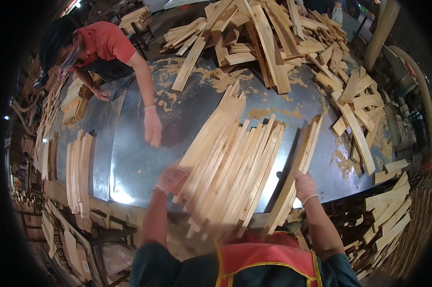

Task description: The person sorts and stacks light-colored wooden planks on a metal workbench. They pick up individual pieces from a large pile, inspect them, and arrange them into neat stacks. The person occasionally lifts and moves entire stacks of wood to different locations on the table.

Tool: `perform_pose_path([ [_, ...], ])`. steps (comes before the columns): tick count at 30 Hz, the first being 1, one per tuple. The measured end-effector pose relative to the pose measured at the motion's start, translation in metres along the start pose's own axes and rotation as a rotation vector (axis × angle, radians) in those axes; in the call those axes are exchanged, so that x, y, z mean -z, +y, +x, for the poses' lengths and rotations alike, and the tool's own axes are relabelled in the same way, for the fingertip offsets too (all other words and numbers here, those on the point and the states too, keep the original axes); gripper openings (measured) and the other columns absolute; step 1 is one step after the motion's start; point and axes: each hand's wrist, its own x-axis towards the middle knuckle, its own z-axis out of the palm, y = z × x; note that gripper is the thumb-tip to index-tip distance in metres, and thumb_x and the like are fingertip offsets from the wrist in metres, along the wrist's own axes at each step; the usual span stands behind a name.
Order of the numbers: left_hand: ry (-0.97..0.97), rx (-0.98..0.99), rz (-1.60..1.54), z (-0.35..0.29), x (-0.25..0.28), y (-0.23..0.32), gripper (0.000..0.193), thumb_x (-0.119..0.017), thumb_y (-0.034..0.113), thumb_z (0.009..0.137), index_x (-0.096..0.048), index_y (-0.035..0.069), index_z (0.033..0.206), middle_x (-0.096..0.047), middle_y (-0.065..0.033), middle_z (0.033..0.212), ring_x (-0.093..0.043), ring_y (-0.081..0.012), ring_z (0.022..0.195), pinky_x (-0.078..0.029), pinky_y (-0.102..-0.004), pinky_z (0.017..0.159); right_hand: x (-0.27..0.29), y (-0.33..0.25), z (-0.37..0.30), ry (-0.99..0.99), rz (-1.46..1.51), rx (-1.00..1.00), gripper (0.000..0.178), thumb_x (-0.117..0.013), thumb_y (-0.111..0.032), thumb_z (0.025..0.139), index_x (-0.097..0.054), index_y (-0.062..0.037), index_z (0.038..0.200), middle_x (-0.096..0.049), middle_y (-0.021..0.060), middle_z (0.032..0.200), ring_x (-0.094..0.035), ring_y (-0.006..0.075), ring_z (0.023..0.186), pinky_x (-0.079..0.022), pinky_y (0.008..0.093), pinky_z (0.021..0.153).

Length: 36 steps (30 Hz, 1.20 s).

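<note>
A row of pale wooden strips point(235, 162) lies side by side in front of me on a metal table, with their near ends past its edge. My left hand point(172, 179), in a thin light glove, grips the outer left side of this row; its fingertips are partly hidden by the wood. To the right, apart from the row, a narrow stack of wooden strips point(299, 165) stands slanted. My right hand point(304, 185), also gloved, is closed round its right side. The near ends of the row look blurred.
Sawdust lies on the metal table point(135, 143). A heap of loose boards point(254, 33) covers its far side and spills right. Across on the left, a person in a red shirt point(106, 45) reaches a gloved hand over the table. Small strip stacks point(80, 167) lie at left.
</note>
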Motion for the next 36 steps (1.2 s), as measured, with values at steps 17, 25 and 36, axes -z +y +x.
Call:
perform_pose_path([
  [17,-0.377,0.109,-0.759,0.010,0.043,0.046,0.069,-0.065,0.018,0.097,-0.046,0.000,0.161,-0.067,-0.0124,0.142,-0.062,-0.0198,0.126,-0.049,-0.0322,0.106,-0.010,0.052,0.006,-0.184,-1.244,0.024,0.126,-0.068,-0.073,0.086,-0.014,0.0076,0.166,-0.043,0.0360,0.157,-0.051,0.0443,0.143,-0.044,0.0440,0.118],
  [25,-0.156,0.101,0.031,-0.015,0.023,0.069,0.068,-0.066,0.046,0.099,-0.055,0.007,0.154,-0.060,-0.0226,0.151,-0.058,-0.0385,0.137,-0.041,-0.0400,0.118,0.039,0.078,-0.026,-0.204,-0.755,0.065,0.100,-0.077,-0.047,0.094,-0.031,0.0065,0.164,-0.053,0.0255,0.156,-0.056,0.0340,0.141,-0.046,0.0395,0.116],
  [36,0.123,-0.242,-0.462,-0.065,-0.081,0.142,0.066,-0.071,0.018,0.092,-0.050,-0.007,0.149,-0.054,-0.0275,0.150,-0.047,-0.0474,0.142,-0.038,-0.0529,0.122,0.239,-0.042,-0.149,0.353,-0.411,0.184,0.066,-0.078,-0.021,0.099,-0.050,-0.0035,0.157,-0.066,0.0082,0.131,-0.064,0.0184,0.118,-0.053,0.0327,0.104],
])
